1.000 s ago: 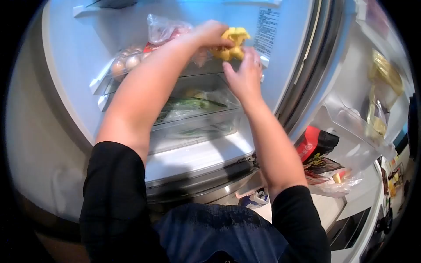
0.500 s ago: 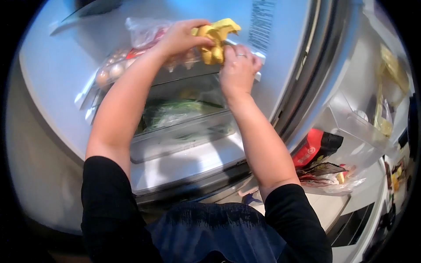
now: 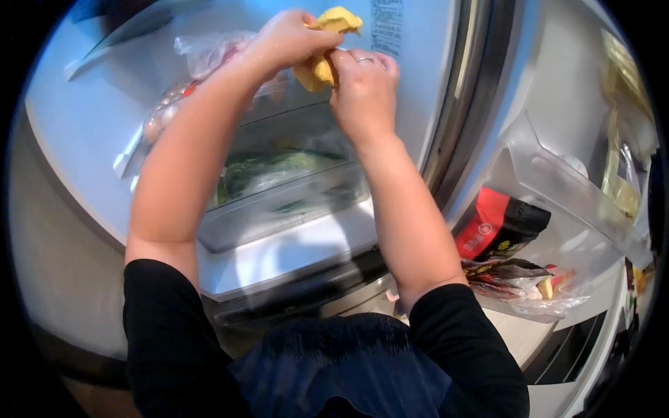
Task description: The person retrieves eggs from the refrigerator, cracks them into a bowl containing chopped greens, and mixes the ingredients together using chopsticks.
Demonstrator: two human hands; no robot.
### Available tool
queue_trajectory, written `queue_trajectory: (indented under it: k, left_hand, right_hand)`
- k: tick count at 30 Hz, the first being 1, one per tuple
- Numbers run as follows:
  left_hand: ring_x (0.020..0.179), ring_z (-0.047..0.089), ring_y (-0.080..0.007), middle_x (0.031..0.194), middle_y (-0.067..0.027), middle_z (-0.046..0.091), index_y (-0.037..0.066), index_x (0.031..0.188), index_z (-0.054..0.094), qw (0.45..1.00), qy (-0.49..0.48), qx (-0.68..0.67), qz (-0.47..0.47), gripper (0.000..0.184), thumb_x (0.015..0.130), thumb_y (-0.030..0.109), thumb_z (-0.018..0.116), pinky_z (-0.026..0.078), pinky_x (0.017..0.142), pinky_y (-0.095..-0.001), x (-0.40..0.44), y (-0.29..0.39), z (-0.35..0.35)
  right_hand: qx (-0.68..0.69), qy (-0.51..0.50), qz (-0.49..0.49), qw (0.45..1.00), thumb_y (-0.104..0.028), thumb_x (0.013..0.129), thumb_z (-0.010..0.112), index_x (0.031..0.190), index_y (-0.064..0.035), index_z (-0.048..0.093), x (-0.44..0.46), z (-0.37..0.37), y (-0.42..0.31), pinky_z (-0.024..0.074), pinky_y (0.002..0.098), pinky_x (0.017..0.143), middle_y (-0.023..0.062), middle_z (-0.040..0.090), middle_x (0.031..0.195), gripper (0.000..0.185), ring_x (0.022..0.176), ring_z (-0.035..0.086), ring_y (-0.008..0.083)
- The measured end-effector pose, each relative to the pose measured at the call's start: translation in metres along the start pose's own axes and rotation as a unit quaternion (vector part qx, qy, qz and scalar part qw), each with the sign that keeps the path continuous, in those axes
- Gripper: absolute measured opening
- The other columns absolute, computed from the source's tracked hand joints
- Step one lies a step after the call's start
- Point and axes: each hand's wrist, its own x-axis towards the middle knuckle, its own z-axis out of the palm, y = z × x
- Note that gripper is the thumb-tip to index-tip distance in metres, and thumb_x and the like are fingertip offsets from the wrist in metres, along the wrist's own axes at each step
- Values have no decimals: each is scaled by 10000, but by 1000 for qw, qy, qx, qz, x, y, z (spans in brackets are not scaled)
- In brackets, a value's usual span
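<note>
At the open fridge (image 3: 411,97), the left hand (image 3: 289,40) and the right hand (image 3: 366,90) are holding a yellow cloth (image 3: 339,21), their fingers bending closed on it; it is hanging bunched above the clear drawer (image 3: 282,216).

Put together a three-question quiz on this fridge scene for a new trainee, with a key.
1. Multiple choice: What colour is the cloth in the left hand? A) Blue B) Yellow C) White
2. True or false: The ring is worn on the left hand.
3. Fill the gap: Leafy greens show inside a clear ____, lower than the eggs.

Key:
1. B
2. False; it is on the right hand.
3. drawer
</note>
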Motion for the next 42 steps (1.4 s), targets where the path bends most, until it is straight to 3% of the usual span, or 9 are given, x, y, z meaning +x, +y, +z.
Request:
queue_trajectory:
  k: [6, 10, 13, 14, 17, 22, 28, 37, 42]
  left_hand:
    - [823, 552, -164, 934, -80, 548, -31, 1012, 465, 912, 237, -330, 67, 461, 720, 257, 677, 455, 711, -287, -53, -30, 27]
    - [945, 510, -173, 1045, -116, 499, -15, 1100, 380, 776, 282, -548, 134, 464, 773, 207, 623, 425, 833, -322, -82, -25, 53]
    - [952, 509, -178, 1046, -106, 504, -12, 1093, 389, 743, 324, -578, 93, 447, 787, 218, 620, 418, 841, -323, -85, -17, 63]
    - [956, 508, -175, 1057, -91, 503, -7, 1084, 405, 746, 321, -576, 94, 428, 797, 225, 621, 413, 845, -329, -86, -15, 65]
    - [947, 511, -168, 1053, -76, 508, -3, 1098, 412, 767, 292, -561, 108, 451, 790, 238, 637, 416, 842, -330, -80, -24, 67]
    - [980, 530, -206, 1063, -81, 516, 56, 1149, 401, 778, 69, -621, -63, 501, 749, 180, 677, 448, 819, -377, -88, -14, 62]
    - [1004, 528, -229, 1087, -78, 536, 43, 1127, 460, 794, 47, -599, -89, 367, 801, 190, 540, 434, 855, -408, -93, -8, 52]
    - [1041, 496, -245, 1123, -106, 500, 16, 1123, 421, 720, 170, -672, -12, 378, 818, 238, 409, 377, 911, -388, -112, 12, 51]
    - [974, 542, -231, 1057, -90, 539, 19, 1106, 452, 755, 168, -630, -76, 355, 770, 94, 539, 448, 843, -370, -101, 15, 45]
  right_hand:
    - [54, -65, 107, 991, -51, 611, 567, 1162, -31, 488, -45, -34, -57, 268, 413, 988, 211, 456, 1089, 557, 1094, 402, 354]
    - [199, 144, 172, 954, -64, 706, 565, 1126, 5, 467, -58, -38, -44, 324, 399, 957, 173, 438, 1163, 437, 1125, 405, 316]
    - [440, 96, 548, 705, -108, 781, 570, 1142, -12, 452, -43, -12, -10, 375, 411, 901, 162, 437, 1191, 392, 1042, 480, 297]
    - [614, -29, 603, 508, -144, 824, 555, 1199, 1, 385, -30, -27, -4, 427, 439, 847, 164, 442, 1195, 436, 1001, 522, 305]
    - [737, -93, 575, 343, -95, 829, 499, 1234, 18, 321, -20, -15, 2, 454, 467, 832, 178, 446, 1188, 456, 1037, 513, 322]
    - [633, -141, 585, 487, -39, 825, 413, 1216, 56, 312, -12, -31, -7, 481, 446, 820, 227, 435, 1159, 415, 1041, 504, 342]
    - [601, -140, 564, 549, -14, 778, 459, 1091, 101, 434, 0, -41, -15, 531, 405, 681, 210, 543, 992, 334, 853, 596, 316]
    - [584, -169, 497, 619, -75, 811, 466, 1117, 49, 432, -5, -57, -34, 476, 372, 683, 160, 512, 1064, 332, 904, 533, 269]
    - [568, -145, 538, 606, -87, 804, 477, 1096, 27, 461, 5, -60, -38, 457, 383, 711, 141, 524, 1044, 314, 908, 529, 248]
